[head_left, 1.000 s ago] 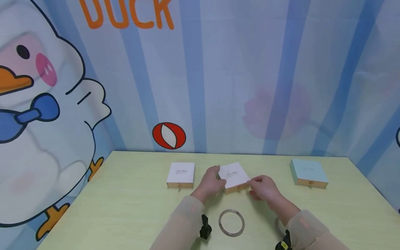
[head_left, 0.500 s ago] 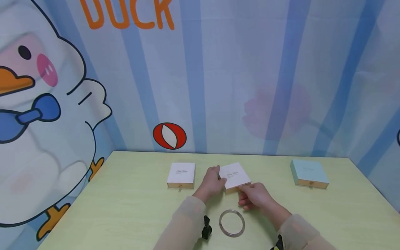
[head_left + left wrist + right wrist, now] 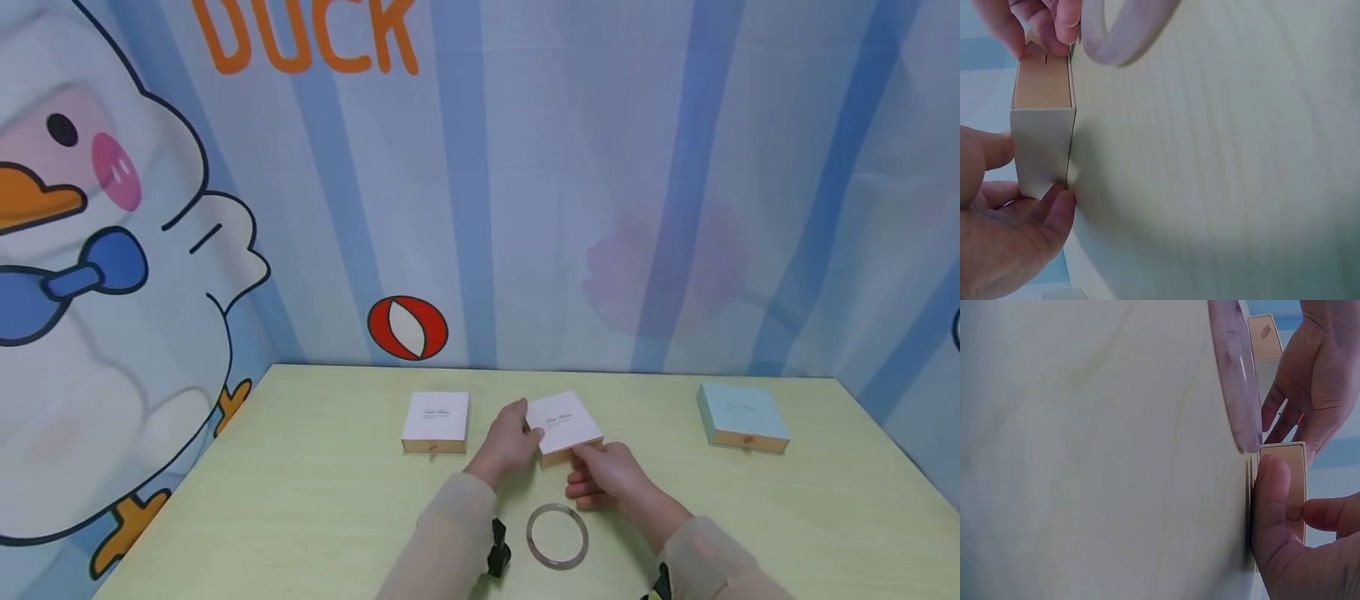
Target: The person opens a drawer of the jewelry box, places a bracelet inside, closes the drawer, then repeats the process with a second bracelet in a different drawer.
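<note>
A small white drawer box (image 3: pixel 564 423) with a tan front stands at the middle of the table, turned at an angle. My left hand (image 3: pixel 510 446) grips it by its left side, fingers behind and thumb nearer. At the front, my right hand (image 3: pixel 611 477) has thumb and finger on the little pull tab (image 3: pixel 1294 513), pinching it; the drawer front (image 3: pixel 1042 84) looks flush with the sleeve. Nearer to me a greyish-lilac bangle (image 3: pixel 557 566) lies flat on the table, and it shows close up in the right wrist view as a glossy band (image 3: pixel 1238 381).
Another white drawer box (image 3: pixel 437 417) stands to the left, and a pale blue one (image 3: pixel 742 411) to the right. The pale yellow-green table (image 3: pixel 300 500) ends at a printed backdrop (image 3: pixel 525 208) with a duck figure.
My right hand has moved left from the box's right corner to the middle of its front and taken hold of the tab. My left hand keeps its grip on the box.
</note>
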Available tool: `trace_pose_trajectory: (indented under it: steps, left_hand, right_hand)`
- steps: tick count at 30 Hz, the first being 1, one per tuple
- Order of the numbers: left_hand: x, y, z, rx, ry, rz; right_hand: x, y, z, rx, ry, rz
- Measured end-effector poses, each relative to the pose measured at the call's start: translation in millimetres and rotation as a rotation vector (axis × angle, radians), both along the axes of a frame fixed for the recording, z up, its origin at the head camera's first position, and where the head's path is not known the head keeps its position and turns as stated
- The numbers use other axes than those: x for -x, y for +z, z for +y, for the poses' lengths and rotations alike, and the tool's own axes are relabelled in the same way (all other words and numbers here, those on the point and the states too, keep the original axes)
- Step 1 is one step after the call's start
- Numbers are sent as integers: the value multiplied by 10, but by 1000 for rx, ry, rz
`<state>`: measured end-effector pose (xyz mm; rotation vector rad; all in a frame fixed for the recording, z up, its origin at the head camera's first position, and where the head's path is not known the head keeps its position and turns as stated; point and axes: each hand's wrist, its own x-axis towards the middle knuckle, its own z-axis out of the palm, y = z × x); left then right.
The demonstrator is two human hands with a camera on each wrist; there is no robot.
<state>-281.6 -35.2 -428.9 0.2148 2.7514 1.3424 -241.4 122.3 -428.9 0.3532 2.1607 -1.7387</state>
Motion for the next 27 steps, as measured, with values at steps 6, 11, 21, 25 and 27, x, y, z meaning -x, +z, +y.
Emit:
trace_pose_trajectory:
  steps: [6,11,21,25,27]
  left_hand:
    - [1,18,17,4,14,-5]
    - [-9,12,13,7,1,5]
    - [-46,22,13,-2,15,-21]
    - [-44,33,13,-5,14,-21]
    - [-39,31,16,-6,13,-13]
  right_hand:
    - [17,-5,15,-6,12,14]
    - [8,-12,16,-27,17,5]
    - [-6,-14,17,-50,35,16]
    - [-7,-4,16,-50,34,19]
    - [-7,0,21,-53,37,21]
